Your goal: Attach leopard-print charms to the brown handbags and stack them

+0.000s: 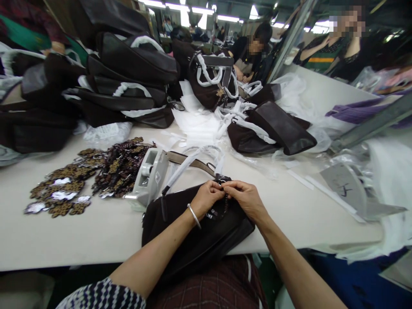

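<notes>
A dark handbag [193,231] lies at the table's front edge, its handle [183,169] wrapped in white and standing up behind it. My left hand [207,197], with a silver bangle at the wrist, pinches at the base of the handle. Against its fingertips, my right hand [244,198] is also closed in a pinch at the same spot. What sits between the fingers is too small to name. A dark braided cord [226,206] hangs below them over the bag's front.
Leopard-print charms [64,189] and dark braided cords [117,167] lie left of a grey tape dispenser [149,176]. Wrapped bags [135,56] are stacked behind. Another bag [283,126] and a cardboard piece [344,189] lie right. Across the table, a person [252,49] works.
</notes>
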`<action>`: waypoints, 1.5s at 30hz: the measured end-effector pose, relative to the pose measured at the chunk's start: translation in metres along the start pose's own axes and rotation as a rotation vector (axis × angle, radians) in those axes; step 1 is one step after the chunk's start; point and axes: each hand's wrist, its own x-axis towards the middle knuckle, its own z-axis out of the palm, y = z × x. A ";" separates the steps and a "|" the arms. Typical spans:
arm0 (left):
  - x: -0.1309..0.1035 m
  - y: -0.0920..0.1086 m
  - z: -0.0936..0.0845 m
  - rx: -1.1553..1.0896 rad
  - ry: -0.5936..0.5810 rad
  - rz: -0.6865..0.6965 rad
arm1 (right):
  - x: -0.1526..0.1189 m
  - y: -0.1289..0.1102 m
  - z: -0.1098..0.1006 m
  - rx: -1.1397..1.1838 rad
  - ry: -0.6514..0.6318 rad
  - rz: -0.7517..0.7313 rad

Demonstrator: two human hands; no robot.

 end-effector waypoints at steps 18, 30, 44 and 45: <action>0.003 0.001 0.005 -0.035 -0.039 0.084 | 0.005 0.004 -0.003 0.148 -0.093 0.056; -0.001 0.003 -0.019 0.537 0.140 0.259 | 0.001 0.002 0.001 -0.220 -0.063 -0.247; 0.006 0.001 -0.039 0.226 -0.136 0.085 | -0.008 -0.001 0.019 -0.584 -0.110 -0.584; 0.005 0.001 -0.039 0.219 -0.144 0.095 | -0.008 -0.001 0.019 -0.586 -0.142 -0.581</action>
